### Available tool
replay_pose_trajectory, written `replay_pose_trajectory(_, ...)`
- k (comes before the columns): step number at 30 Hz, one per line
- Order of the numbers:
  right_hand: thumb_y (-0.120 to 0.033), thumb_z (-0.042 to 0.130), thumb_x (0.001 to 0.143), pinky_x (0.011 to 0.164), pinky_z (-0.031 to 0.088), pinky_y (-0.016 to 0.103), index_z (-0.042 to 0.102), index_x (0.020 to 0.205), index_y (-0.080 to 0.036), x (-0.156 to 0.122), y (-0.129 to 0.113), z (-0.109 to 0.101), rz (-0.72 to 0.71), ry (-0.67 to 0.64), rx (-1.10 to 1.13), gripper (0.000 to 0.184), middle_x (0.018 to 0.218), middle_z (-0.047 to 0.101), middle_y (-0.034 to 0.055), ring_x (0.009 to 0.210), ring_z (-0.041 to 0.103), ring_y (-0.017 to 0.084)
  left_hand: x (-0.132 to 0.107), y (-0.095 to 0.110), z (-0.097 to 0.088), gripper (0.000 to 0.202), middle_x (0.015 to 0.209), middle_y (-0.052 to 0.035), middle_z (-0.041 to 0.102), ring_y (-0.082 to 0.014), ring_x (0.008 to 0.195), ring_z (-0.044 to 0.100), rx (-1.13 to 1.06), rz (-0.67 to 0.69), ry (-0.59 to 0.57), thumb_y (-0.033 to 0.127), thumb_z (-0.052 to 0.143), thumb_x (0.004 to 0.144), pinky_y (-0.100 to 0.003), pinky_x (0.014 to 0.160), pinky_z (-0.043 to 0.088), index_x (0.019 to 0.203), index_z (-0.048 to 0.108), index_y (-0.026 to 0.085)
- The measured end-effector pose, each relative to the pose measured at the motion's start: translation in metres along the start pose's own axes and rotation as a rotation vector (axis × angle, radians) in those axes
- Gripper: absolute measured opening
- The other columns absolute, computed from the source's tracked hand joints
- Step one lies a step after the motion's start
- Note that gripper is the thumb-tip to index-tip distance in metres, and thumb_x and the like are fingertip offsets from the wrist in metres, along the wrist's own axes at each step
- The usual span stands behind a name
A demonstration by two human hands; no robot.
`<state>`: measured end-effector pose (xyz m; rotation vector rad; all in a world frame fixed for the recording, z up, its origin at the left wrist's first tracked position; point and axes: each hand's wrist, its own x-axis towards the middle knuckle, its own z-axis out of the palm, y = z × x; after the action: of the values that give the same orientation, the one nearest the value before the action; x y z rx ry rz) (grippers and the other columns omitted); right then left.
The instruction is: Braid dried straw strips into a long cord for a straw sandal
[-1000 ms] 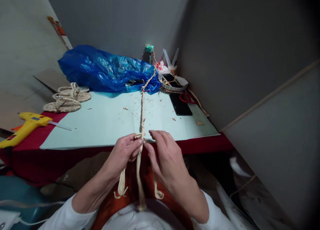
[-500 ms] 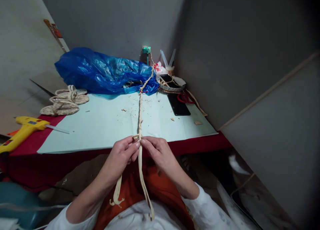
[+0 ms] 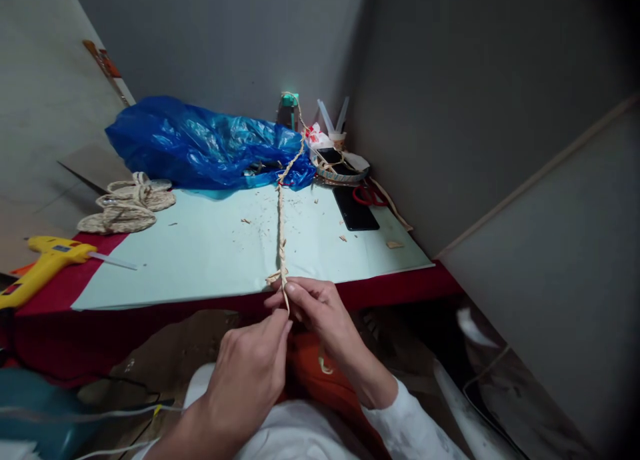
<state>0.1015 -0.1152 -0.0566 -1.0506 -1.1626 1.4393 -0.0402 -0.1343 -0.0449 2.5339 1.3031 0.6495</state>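
Observation:
A pale braid of flat plant fibre (image 3: 281,227) runs from the back of the table straight toward me, past the table's front edge. My right hand (image 3: 320,303) pinches its near end between thumb and fingers. Just below, my left hand (image 3: 255,360) is closed on a fibre strand (image 3: 287,301) that comes out of the braid. A short loose end (image 3: 273,276) sticks out to the left of the braid, above my right fingers. The lower ends of the strands are mostly hidden behind my hands.
A yellow glue gun (image 3: 55,263) and woven slippers (image 3: 125,203) lie at the left. Behind the white sheet (image 3: 210,247) is a blue plastic bag (image 3: 200,143). On the right are a black phone (image 3: 355,210), red scissors (image 3: 369,195) and a small basket (image 3: 343,175).
My left hand has moved from the braid's end down toward me, drawing a strand with it. My right hand still pinches the braid, slightly lower and further right.

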Motion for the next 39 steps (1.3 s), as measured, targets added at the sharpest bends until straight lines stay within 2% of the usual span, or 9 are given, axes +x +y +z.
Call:
replay_pose_trajectory(5,-0.036,0.051,0.09,0.058,0.036,0.021,0.067,0.085,-0.012,0.001,0.004,0.0,-0.055,0.012,0.022,0.029,0.064,0.055,0.0,0.058,0.045,0.009,0.0,0.0,-0.003,0.029,0.061,-0.0016,0.064,-0.017,0.052,0.06,0.023,0.064,-0.082,0.017,0.037,0.093,-0.029,0.053,0.037,0.074,0.06,0.018)
replay_pose_trajectory(8,-0.036,0.049,0.091,0.056,0.033,0.021,0.062,0.078,-0.014,0.0,0.0,-0.002,-0.085,0.061,-0.044,0.029,0.058,0.046,-0.0033,0.054,0.039,0.008,0.005,-0.006,-0.014,0.027,0.068,-0.0006,0.064,-0.015,0.061,0.06,-0.177,-0.057,0.035,0.025,0.045,0.093,-0.027,0.061,0.041,0.073,0.062,0.02)
replay_pose_trajectory(10,-0.036,0.049,0.091,0.055,0.031,0.021,0.055,0.068,-0.015,-0.001,-0.005,-0.002,-0.09,0.067,-0.02,0.032,0.058,0.042,-0.0038,0.054,0.036,0.008,0.011,-0.011,-0.018,0.02,0.084,-0.0021,0.067,-0.016,0.077,0.062,-0.344,-0.172,0.117,0.029,0.049,0.092,-0.026,0.074,0.044,0.087,0.066,0.02)
replay_pose_trajectory(14,-0.035,0.048,0.092,0.053,0.028,0.021,0.047,0.063,-0.016,-0.002,-0.013,-0.002,-0.088,0.051,0.05,0.035,0.059,0.04,-0.004,0.054,0.033,0.007,0.031,-0.017,-0.014,0.026,0.105,-0.0056,0.066,-0.0211,0.101,0.059,-0.762,-0.329,-0.001,0.036,0.051,0.09,-0.031,0.092,0.042,0.105,0.065,0.021)
replay_pose_trajectory(19,-0.035,0.044,0.094,0.055,0.03,0.021,0.045,0.062,-0.016,-0.003,-0.018,-0.004,-0.131,0.053,-0.061,0.036,0.057,0.041,-0.0039,0.054,0.036,0.008,0.044,-0.012,0.0,0.026,0.076,-0.0009,0.06,-0.0147,0.073,0.056,-1.185,-0.458,-0.117,0.04,0.057,0.086,-0.025,0.069,0.046,0.092,0.064,0.016)
replay_pose_trajectory(24,-0.031,0.041,0.094,0.058,0.031,0.021,0.05,0.068,-0.017,-0.005,-0.015,-0.004,-0.191,0.102,-0.355,0.031,0.057,0.045,-0.0037,0.055,0.04,0.009,0.04,-0.008,0.002,0.027,0.06,0.0075,0.044,-0.0072,0.05,0.035,-1.12,-0.537,0.034,0.038,0.06,0.084,-0.017,0.044,0.026,0.104,0.055,0.019)
replay_pose_trajectory(29,-0.027,0.042,0.094,0.057,0.027,0.022,0.052,0.073,-0.018,-0.008,-0.01,0.0,-0.232,0.181,-0.622,0.025,0.059,0.043,-0.004,0.054,0.034,0.009,0.032,-0.007,0.004,0.022,0.052,0.0116,0.029,-0.0059,0.045,0.021,-1.212,-0.591,0.086,0.037,0.061,0.084,-0.018,0.04,0.016,0.092,0.05,0.02)
replay_pose_trajectory(34,-0.028,0.035,0.097,0.055,0.026,0.023,0.05,0.076,-0.018,-0.014,-0.002,0.003,-0.237,0.193,-0.783,0.028,0.06,0.046,-0.0026,0.051,0.035,0.009,0.029,-0.007,0.009,0.022,0.055,0.0101,0.03,-0.0051,0.046,0.019,-1.261,-0.666,0.083,0.037,0.063,0.082,-0.018,0.041,0.016,0.082,0.052,0.018)
replay_pose_trajectory(39,-0.018,0.035,0.095,0.057,0.03,0.024,0.053,0.082,-0.017,-0.02,0.004,0.001,-0.338,0.215,-0.981,0.022,0.07,0.056,0.0015,0.056,0.045,0.012,0.034,-0.009,0.01,0.025,0.061,0.0073,0.039,-0.0052,0.053,0.032,-1.176,-0.678,0.081,0.037,0.067,0.078,-0.017,0.048,0.025,0.08,0.056,0.016)
